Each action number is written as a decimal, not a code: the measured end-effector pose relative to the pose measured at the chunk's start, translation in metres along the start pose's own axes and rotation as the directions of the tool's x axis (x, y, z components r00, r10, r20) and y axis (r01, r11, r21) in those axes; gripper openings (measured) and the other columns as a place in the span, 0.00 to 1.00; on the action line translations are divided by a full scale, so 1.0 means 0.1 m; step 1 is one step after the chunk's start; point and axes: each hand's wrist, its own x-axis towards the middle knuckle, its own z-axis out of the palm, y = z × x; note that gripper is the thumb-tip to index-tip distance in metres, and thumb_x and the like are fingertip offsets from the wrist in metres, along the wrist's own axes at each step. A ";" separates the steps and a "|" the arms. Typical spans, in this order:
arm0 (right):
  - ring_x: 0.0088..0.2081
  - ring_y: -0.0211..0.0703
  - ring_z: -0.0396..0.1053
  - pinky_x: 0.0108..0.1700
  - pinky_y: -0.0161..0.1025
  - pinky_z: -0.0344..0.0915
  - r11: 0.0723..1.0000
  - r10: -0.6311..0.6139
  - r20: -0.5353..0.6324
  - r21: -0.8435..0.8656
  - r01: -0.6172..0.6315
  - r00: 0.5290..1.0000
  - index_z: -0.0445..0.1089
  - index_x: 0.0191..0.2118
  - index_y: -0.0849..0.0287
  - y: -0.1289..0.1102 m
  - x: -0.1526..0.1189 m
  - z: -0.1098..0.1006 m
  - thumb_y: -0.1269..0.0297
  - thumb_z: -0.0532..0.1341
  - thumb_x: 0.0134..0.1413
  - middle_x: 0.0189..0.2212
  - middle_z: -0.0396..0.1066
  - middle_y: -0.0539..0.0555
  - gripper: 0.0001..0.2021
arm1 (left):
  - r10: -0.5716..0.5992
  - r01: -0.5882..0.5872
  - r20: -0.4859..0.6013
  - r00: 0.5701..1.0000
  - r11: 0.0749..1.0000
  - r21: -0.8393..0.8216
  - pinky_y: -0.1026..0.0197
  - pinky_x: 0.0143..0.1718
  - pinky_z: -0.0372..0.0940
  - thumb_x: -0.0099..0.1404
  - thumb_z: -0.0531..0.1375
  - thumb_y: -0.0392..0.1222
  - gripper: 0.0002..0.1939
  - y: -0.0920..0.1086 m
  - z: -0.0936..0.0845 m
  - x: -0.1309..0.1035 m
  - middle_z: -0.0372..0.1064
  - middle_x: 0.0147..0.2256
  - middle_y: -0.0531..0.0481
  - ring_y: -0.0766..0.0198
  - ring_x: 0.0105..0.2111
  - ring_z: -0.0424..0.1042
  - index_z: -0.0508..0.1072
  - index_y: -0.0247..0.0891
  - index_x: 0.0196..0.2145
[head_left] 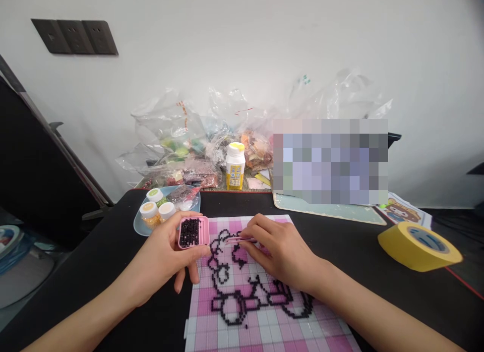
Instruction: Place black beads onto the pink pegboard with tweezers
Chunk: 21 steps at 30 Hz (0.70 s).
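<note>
Main risk = a spill. L hand (162,251) has the pink tray (204,232) pinched b/w thumb & fingers, by the board's far-left edge, w/ black beads (189,232) heaped loose inside; a slip or too much tilt could dump them over the pegboard (223,342) or counter (351,261). R hand (278,246) pinches pink tweezers (236,240) over the bead outline (232,323) — can't tell if the tips touch it or grip a bead, too small. A bump from tips or R wrist could prob. shift the pattern, b/c the beads look merely set on.

Materials: tray = smooth plastic, rounded corners, low walls. Beads tiny, dark, grainy en masse. Board flat, pink/white checks w/ fine pegs. Tweezers slim, tapered. Nearby — yellow tape roll (401,247), a thick ring; crinkly clear bags (166,122) behind.
</note>
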 end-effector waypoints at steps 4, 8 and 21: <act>0.27 0.38 0.70 0.25 0.34 0.58 0.999 0.030 -0.028 -0.029 -0.031 0.999 0.71 0.37 0.60 0.00 -0.01 0.00 0.62 0.54 0.71 0.31 0.72 0.52 0.13 | 0.006 -0.006 -0.007 1.000 1.000 -0.001 0.71 0.10 0.57 0.58 0.68 0.50 0.32 -0.01 0.01 0.00 0.71 0.14 0.57 0.66 0.11 0.64 0.62 0.38 0.55; 0.26 0.37 0.71 0.24 0.34 0.56 0.999 0.039 -0.017 -0.031 -0.039 0.999 0.72 0.35 0.60 0.01 -0.01 0.00 0.59 0.54 0.71 0.29 0.72 0.51 0.15 | 0.009 -0.009 -0.003 1.000 1.000 -0.009 0.72 0.09 0.57 0.57 0.69 0.50 0.32 -0.02 0.01 0.01 0.71 0.14 0.57 0.66 0.11 0.64 0.62 0.38 0.54; 0.25 0.36 0.69 0.24 0.35 0.55 1.000 -0.014 -0.008 -0.028 0.013 1.000 0.71 0.35 0.60 -0.01 0.01 -0.02 0.57 0.51 0.73 0.29 0.71 0.51 0.18 | 0.018 -0.018 0.002 1.000 1.000 -0.021 0.71 0.10 0.58 0.58 0.69 0.49 0.32 0.00 0.00 -0.02 0.71 0.14 0.57 0.66 0.11 0.64 0.62 0.38 0.54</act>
